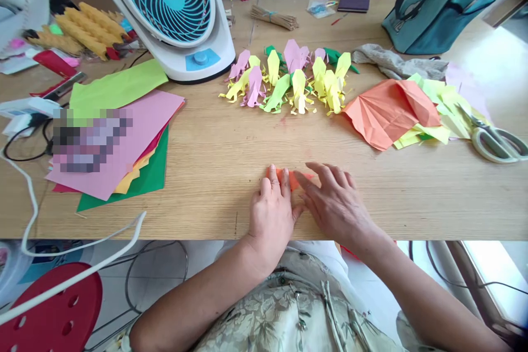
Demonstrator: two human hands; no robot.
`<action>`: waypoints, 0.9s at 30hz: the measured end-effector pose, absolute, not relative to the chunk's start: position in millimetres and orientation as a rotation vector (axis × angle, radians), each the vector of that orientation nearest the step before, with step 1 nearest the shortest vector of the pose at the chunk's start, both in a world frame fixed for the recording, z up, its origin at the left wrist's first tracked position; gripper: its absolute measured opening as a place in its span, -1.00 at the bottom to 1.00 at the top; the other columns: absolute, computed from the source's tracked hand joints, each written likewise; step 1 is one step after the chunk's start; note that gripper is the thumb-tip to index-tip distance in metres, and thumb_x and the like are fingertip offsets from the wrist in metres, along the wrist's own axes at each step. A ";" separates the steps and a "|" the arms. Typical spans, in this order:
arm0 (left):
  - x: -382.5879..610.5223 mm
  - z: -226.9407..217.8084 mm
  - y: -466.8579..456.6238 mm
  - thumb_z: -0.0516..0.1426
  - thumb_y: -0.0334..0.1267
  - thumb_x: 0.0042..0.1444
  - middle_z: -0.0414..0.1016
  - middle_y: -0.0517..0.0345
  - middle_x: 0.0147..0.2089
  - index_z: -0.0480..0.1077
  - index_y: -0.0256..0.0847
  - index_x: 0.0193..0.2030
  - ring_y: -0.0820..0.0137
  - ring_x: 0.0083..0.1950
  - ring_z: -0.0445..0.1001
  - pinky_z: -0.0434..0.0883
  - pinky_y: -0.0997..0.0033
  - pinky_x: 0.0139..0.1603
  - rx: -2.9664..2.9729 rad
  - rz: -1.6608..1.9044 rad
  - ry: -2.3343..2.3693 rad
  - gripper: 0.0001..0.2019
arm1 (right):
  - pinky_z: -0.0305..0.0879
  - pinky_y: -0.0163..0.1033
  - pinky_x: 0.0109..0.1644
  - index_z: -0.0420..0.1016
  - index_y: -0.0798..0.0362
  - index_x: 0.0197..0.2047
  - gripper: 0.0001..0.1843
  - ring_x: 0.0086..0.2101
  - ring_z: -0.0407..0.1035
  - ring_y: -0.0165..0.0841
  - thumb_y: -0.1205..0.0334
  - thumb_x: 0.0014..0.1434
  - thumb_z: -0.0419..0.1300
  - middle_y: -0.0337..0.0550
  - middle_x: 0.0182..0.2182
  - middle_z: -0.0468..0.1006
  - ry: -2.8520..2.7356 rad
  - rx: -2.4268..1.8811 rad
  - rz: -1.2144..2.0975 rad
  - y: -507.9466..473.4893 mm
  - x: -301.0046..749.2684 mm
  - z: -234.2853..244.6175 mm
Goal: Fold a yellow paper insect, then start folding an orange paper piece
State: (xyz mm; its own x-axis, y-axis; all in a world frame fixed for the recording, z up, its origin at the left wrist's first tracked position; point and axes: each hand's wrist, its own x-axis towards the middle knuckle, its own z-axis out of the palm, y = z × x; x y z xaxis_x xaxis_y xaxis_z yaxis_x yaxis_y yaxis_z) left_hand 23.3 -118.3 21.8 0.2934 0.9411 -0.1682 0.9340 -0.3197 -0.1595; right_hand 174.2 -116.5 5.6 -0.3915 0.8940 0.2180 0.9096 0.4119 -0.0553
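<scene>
A small folded piece of orange paper [292, 179] lies flat on the wooden table near its front edge, mostly covered by my hands. My left hand [272, 212] holds it down, with two fingertips pressing on top and the thumb reaching to the right. Over the paper's right end, my right hand [334, 198] is open with its fingers spread; the index fingertip is at the paper. Farther back stands a group of cut and folded paper figures [299, 91] in yellow, pink and green.
Crumpled orange paper [383, 113] lies at right over yellow-green scraps, beside scissors [495, 140]. Coloured sheets [144, 121] are stacked at left, below a white fan [177, 11]. A teal bag [437, 5] and a bundle of thin sticks [274, 17] are at the back. A white cable [31, 203] hangs front left.
</scene>
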 end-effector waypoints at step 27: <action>24.7 19.2 -119.3 0.00 0.04 0.30 0.04 -0.34 0.45 0.00 -0.19 0.47 0.08 0.16 0.34 0.39 0.23 -0.06 -2.524 0.291 -1.869 -0.33 | -0.07 0.19 0.35 0.22 0.18 0.34 -0.43 0.37 -0.09 0.00 0.05 0.39 -0.07 0.14 0.41 0.04 -2.339 -1.791 -0.064 -134.4 176.2 -7.2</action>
State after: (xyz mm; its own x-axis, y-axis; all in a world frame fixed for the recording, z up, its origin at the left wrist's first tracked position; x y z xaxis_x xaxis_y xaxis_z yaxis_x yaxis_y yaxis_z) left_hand 24.7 -119.3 19.2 0.2810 0.9471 -0.1549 0.9494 -0.2979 -0.0991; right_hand 176.2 -134.4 -7.2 -0.2491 0.9516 0.1801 0.9600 0.2671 -0.0837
